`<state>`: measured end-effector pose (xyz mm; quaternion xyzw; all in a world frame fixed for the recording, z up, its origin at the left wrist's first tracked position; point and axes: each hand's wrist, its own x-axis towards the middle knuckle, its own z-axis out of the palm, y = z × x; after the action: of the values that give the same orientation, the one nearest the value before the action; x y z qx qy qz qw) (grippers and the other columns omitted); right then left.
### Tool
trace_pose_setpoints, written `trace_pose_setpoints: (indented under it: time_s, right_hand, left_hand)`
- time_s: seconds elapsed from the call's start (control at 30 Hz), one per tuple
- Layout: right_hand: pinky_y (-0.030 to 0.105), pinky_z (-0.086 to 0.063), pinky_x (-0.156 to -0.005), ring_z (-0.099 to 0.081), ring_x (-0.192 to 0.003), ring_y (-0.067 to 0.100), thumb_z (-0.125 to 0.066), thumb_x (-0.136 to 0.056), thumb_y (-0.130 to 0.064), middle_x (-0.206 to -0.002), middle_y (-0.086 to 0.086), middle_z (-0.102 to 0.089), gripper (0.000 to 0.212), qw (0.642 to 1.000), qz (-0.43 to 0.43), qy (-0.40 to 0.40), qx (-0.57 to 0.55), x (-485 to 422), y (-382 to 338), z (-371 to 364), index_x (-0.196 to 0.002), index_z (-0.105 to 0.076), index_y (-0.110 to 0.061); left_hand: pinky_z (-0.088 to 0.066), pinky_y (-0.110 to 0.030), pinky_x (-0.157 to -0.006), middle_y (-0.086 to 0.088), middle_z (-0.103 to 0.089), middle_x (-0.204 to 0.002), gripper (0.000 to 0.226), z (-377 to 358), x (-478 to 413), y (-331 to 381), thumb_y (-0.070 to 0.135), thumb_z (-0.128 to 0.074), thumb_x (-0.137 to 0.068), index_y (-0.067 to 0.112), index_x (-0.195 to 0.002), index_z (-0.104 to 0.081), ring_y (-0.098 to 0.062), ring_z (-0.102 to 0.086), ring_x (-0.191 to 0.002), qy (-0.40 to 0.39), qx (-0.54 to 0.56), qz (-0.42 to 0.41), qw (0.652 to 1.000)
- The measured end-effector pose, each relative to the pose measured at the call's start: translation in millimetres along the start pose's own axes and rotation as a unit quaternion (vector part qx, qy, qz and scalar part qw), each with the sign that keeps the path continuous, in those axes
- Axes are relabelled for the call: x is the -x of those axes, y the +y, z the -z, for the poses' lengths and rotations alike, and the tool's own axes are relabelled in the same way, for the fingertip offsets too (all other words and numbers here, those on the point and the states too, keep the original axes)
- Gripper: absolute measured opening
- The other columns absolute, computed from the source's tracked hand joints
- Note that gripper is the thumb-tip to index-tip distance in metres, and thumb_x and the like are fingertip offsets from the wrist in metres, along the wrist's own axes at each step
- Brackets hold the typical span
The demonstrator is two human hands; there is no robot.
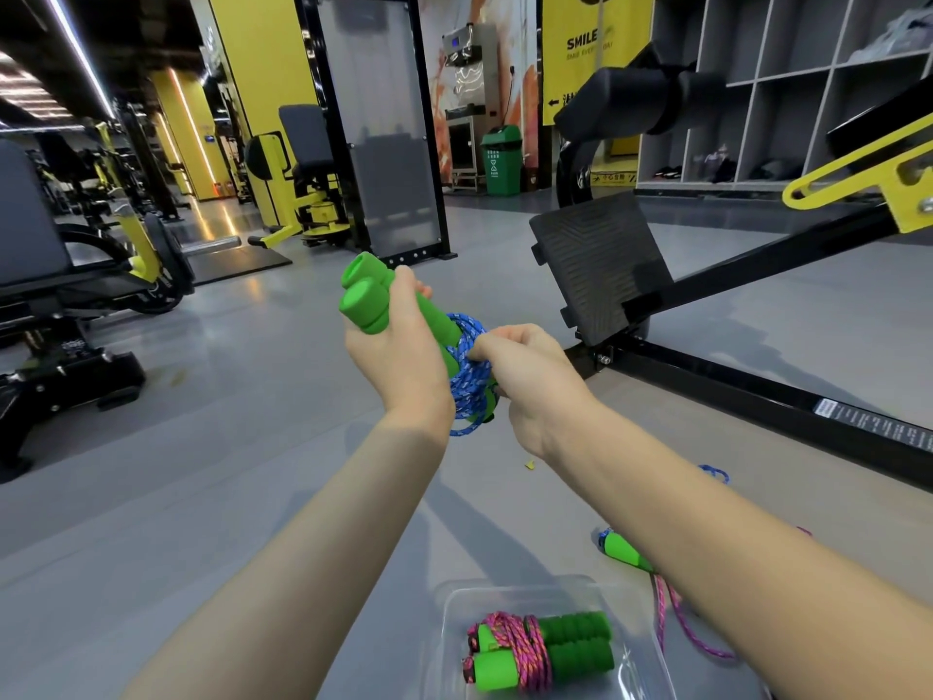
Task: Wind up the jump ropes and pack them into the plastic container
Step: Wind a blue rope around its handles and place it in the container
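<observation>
A grey gym floor [212, 447] runs to yellow-and-black machines [303, 194] far left and cubby shelves [757, 93] far right. Mid-air, the left hand [399, 346] grips two green handles [368, 300] while the right hand [530, 381] pinches their wound blue cord [467, 376]. Nearby, the clear container [454, 613] holds a wound pink rope [510, 644] — a loose rope [671, 613] lies just right.

Gym interior with grey floor [212, 447], yellow walls [262, 68], black-and-yellow exercise machines [298, 184], a black ribbed footplate [601, 265] on a black frame, grey cubby shelves [787, 93] at right, green bin [501, 161] beyond, ceiling strip lights [75, 48] upper left
</observation>
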<state>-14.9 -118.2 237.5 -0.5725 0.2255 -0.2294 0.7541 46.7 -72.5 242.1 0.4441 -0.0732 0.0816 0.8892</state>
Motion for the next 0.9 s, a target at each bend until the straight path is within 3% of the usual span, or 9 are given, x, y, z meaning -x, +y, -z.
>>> trace_pose_setpoints:
  time_s: [0.13,0.27,0.33,0.43,0.6,0.7,0.77,0.9]
  right_hand:
    - [0.025,-0.045,-0.057,-0.058,-0.072,0.018,-0.068,-0.077,-0.008,-0.091,0.005,-0.057,0.029,0.995,0.072,0.059,-0.021,-1,8,-5,-0.090,-0.045,-0.020]
    - [0.031,-0.050,-0.060,-0.061,-0.072,0.022,-0.067,-0.076,0.002,-0.084,0.005,-0.059,0.040,0.992,0.094,0.067,-0.055,1,10,-3,-0.100,-0.043,-0.020]
    - [0.030,-0.051,-0.061,-0.061,-0.072,0.020,-0.066,-0.077,0.004,-0.086,0.003,-0.058,0.046,0.992,0.091,0.051,-0.064,2,10,-2,-0.108,-0.040,-0.019]
    - [0.018,-0.047,-0.050,-0.056,-0.070,0.011,-0.062,-0.079,0.006,-0.091,-0.002,-0.050,0.049,0.994,0.083,0.020,-0.063,2,8,1,-0.110,-0.038,-0.023]
    - [0.023,-0.048,-0.052,-0.059,-0.072,0.017,-0.058,-0.083,0.008,-0.098,0.005,-0.051,0.036,0.993,0.093,-0.063,-0.047,-1,6,2,-0.101,-0.047,-0.021]
    - [0.022,-0.051,-0.053,-0.063,-0.078,0.021,-0.060,-0.084,0.003,-0.104,0.010,-0.056,0.022,0.985,0.138,-0.094,0.031,-1,4,4,-0.086,-0.057,-0.019]
    - [0.020,-0.054,-0.061,-0.064,-0.082,0.018,-0.067,-0.081,-0.004,-0.111,0.009,-0.052,0.014,0.971,0.192,-0.074,0.121,-1,3,3,-0.082,-0.064,-0.018]
    - [0.021,-0.045,-0.073,-0.051,-0.075,0.012,-0.077,-0.075,-0.018,-0.099,0.001,-0.043,0.012,0.931,0.259,-0.049,0.252,-3,-2,3,-0.085,-0.072,-0.013]
  left_hand:
    - [-0.054,-0.038,-0.076,-0.003,-0.065,-0.076,0.014,-5,6,-1,0.015,-0.063,-0.084,0.004,-0.092,-0.060,-0.015,-0.062,-0.072,-0.024,-0.007,-0.012,1.000]
    - [-0.054,-0.033,-0.073,-0.003,-0.064,-0.075,0.011,-7,4,-3,0.014,-0.063,-0.085,0.006,-0.091,-0.060,-0.014,-0.062,-0.070,-0.013,0.005,-0.004,1.000]
    - [-0.052,-0.034,-0.071,-0.004,-0.063,-0.074,0.010,-5,3,-3,0.014,-0.062,-0.085,0.006,-0.088,-0.058,-0.015,-0.060,-0.069,-0.011,0.003,-0.007,1.000]
    - [-0.051,-0.037,-0.071,-0.004,-0.062,-0.071,0.011,0,-2,-2,0.015,-0.061,-0.085,0.006,-0.086,-0.057,-0.017,-0.060,-0.068,0.000,0.015,0.008,1.000]
    - [-0.052,-0.033,-0.068,-0.001,-0.063,-0.068,0.018,2,-5,7,0.015,-0.061,-0.087,0.015,-0.070,-0.056,-0.009,-0.062,-0.061,-0.007,0.021,0.011,1.000]
    - [-0.052,-0.033,-0.069,-0.001,-0.062,-0.066,0.020,2,-7,12,0.014,-0.061,-0.087,0.015,-0.068,-0.056,-0.010,-0.062,-0.062,-0.005,0.030,0.012,0.999]
    - [-0.050,-0.033,-0.067,-0.001,-0.061,-0.065,0.021,2,-8,14,0.014,-0.061,-0.088,0.015,-0.068,-0.055,-0.010,-0.061,-0.061,-0.003,0.035,0.014,0.999]
    - [-0.052,-0.033,-0.069,0.003,-0.061,-0.064,0.018,1,-6,14,0.013,-0.061,-0.087,0.015,-0.071,-0.055,-0.009,-0.063,-0.064,-0.011,0.032,0.018,0.999]
